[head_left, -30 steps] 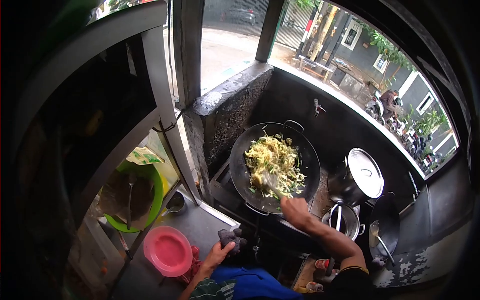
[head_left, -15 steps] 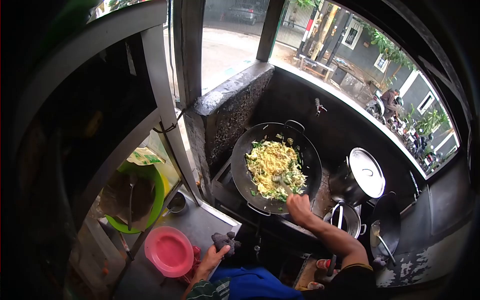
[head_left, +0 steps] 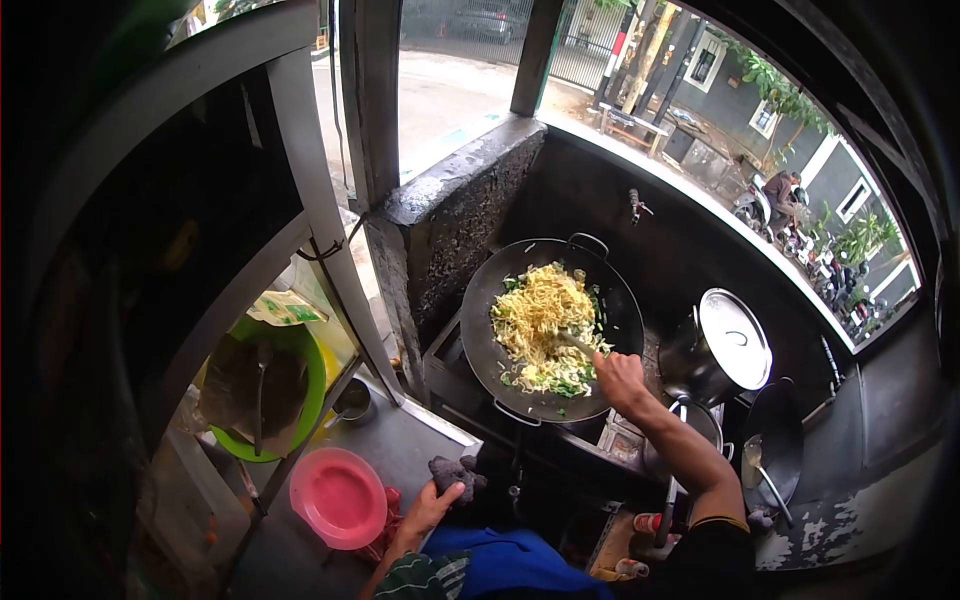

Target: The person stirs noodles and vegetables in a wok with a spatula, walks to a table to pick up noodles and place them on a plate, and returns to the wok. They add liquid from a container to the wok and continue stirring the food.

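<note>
A large black wok [head_left: 484,372] sits on the stove, holding yellow noodles [head_left: 545,310] mixed with chopped greens and pale shreds. My right hand [head_left: 621,380] is closed around the handle of a spatula [head_left: 577,344], reaching over the wok's right rim; the tool's blade is buried in the noodles. Down by the counter edge, my left hand [head_left: 432,506] grips a crumpled dark grey cloth [head_left: 456,478], apart from the wok. Just left of that hand a pink plastic bowl [head_left: 312,520] rests on the metal counter [head_left: 400,437].
To the wok's right stand a lidded steel pot [head_left: 735,340], a smaller pot [head_left: 703,425] and another dark wok [head_left: 790,440] with a ladle [head_left: 765,475]. A green basin [head_left: 318,395] is at the left. A soot-covered ledge [head_left: 460,175] and a tap [head_left: 636,205] border the stove.
My right hand has moved right and slightly up with the spatula. The noodles are heaped farther up in the wok, with more greens showing below. My left hand keeps its hold on the cloth.
</note>
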{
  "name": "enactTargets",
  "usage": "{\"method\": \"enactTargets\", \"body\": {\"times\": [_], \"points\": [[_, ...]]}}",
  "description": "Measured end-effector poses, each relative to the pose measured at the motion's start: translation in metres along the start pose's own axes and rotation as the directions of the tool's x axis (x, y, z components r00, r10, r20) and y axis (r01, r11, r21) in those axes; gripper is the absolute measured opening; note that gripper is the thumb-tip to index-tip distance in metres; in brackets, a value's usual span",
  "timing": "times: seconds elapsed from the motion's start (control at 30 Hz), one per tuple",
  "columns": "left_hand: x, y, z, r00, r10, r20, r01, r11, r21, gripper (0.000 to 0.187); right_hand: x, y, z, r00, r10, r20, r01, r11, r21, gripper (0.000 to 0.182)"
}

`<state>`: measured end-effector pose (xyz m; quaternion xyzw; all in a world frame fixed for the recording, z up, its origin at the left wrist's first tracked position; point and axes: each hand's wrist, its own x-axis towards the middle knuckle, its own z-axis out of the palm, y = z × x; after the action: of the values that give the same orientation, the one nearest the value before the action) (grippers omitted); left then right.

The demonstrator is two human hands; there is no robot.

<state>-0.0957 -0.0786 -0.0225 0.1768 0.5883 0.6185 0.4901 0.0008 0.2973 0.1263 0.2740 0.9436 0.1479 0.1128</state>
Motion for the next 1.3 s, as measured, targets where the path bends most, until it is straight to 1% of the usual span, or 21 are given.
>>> {"method": "enactTargets", "body": {"times": [0.07,0.13,0.2,0.27,0.37,0.43,0.47,0.57,0.6,0.67,0.77,0.8,0.83,0.87,0.9,0.97,1.03,1.07,1.2,1.27,1.3], "points": [[-0.004,0.006,0.000,0.999,0.035,0.006,-0.034,0.995,-0.091,0.043,-0.037,-0.007,-0.050,0.976,-0.060,0.211,0.076,0.995,-0.067,0.011],[-0.007,-0.003,-0.001,0.998,0.062,-0.023,-0.064,0.990,-0.125,0.043,-0.050,-0.025,-0.031,0.964,-0.104,0.244,0.145,0.977,-0.158,0.012],[-0.010,-0.010,0.001,0.996,0.077,-0.050,-0.084,0.983,-0.161,0.043,-0.039,-0.034,0.014,0.975,-0.164,0.148,0.192,0.960,-0.201,0.012],[-0.006,-0.013,0.002,1.000,-0.003,-0.026,0.001,0.996,-0.095,0.040,-0.003,-0.030,0.059,0.979,-0.093,-0.182,0.061,0.983,-0.173,0.015],[-0.004,0.001,0.001,1.000,-0.004,-0.017,0.003,0.998,-0.056,0.039,-0.011,-0.030,0.017,0.969,-0.094,-0.229,0.099,0.995,0.009,0.016],[-0.010,0.004,0.000,1.000,0.014,-0.016,-0.015,0.998,-0.054,0.039,-0.045,-0.049,-0.043,0.967,-0.167,0.192,0.151,0.984,0.093,0.027],[-0.008,0.006,-0.001,1.000,-0.002,-0.010,0.001,0.992,-0.130,0.039,-0.054,-0.058,-0.046,0.958,-0.228,0.173,0.221,0.973,0.062,0.021],[-0.016,0.014,0.008,0.999,-0.041,0.032,0.047,0.978,-0.201,0.039,-0.010,-0.056,0.012,0.992,-0.125,-0.017,0.126,0.986,0.109,0.013],[-0.012,0.021,0.011,0.998,-0.030,0.058,0.041,0.980,-0.192,0.040,0.011,-0.049,0.033,0.999,0.005,-0.048,0.002,0.988,0.156,0.012],[-0.009,0.029,0.015,0.994,-0.021,0.110,0.039,0.986,-0.163,0.042,0.013,-0.034,0.026,0.992,0.107,-0.067,-0.088,0.965,0.247,0.012],[-0.011,0.032,0.022,0.990,0.023,0.138,0.001,0.985,-0.173,0.043,-0.020,-0.006,0.042,0.956,0.205,-0.212,-0.074,0.863,0.499,0.032],[-0.010,0.029,0.021,0.987,0.032,0.155,-0.008,0.988,-0.154,0.044,-0.034,-0.002,0.060,0.953,0.212,-0.215,-0.080,0.863,0.499,0.032],[-0.007,0.029,0.020,0.985,0.048,0.167,-0.025,0.990,-0.136,0.044,-0.046,0.000,0.079,0.950,0.270,-0.157,-0.039,0.601,0.798,0.031],[-0.008,0.034,0.020,0.984,0.058,0.167,-0.036,0.990,-0.136,0.044,-0.063,-0.005,0.088,0.955,0.294,-0.029,-0.059,0.285,0.957,0.031],[-0.013,0.040,0.021,0.984,0.051,0.173,-0.028,0.991,-0.134,0.044,-0.081,-0.010,0.097,0.945,0.312,0.100,-0.083,-0.067,0.994,0.032],[-0.018,0.038,0.018,0.986,0.022,0.166,0.000,0.992,-0.127,0.044,-0.125,-0.044,0.119,0.897,0.267,0.352,-0.204,-0.455,0.867,0.032],[-0.011,0.023,0.013,0.987,0.011,0.159,0.005,0.995,-0.102,0.044,-0.149,-0.073,0.139,0.867,0.275,0.415,-0.252,-0.476,0.843,0.030],[-0.011,0.015,0.012,0.988,0.004,0.153,0.009,0.996,-0.085,0.044,-0.158,-0.079,0.148,0.865,0.288,0.411,-0.275,-0.413,0.868,0.030],[-0.013,0.039,0.023,0.973,-0.019,0.229,0.040,0.995,-0.089,0.042,-0.163,-0.085,0.121,0.890,0.300,0.344,-0.164,-0.494,0.854,0.029],[-0.011,0.021,0.019,0.980,0.014,0.201,0.008,0.994,-0.111,0.042,-0.166,-0.091,0.125,0.866,0.400,0.299,-0.181,-0.307,0.934,0.032],[-0.016,0.016,0.019,0.979,0.004,0.202,0.019,0.994,-0.111,0.042,-0.163,-0.091,0.155,0.854,0.456,0.249,-0.283,0.007,0.959,0.037]]}}
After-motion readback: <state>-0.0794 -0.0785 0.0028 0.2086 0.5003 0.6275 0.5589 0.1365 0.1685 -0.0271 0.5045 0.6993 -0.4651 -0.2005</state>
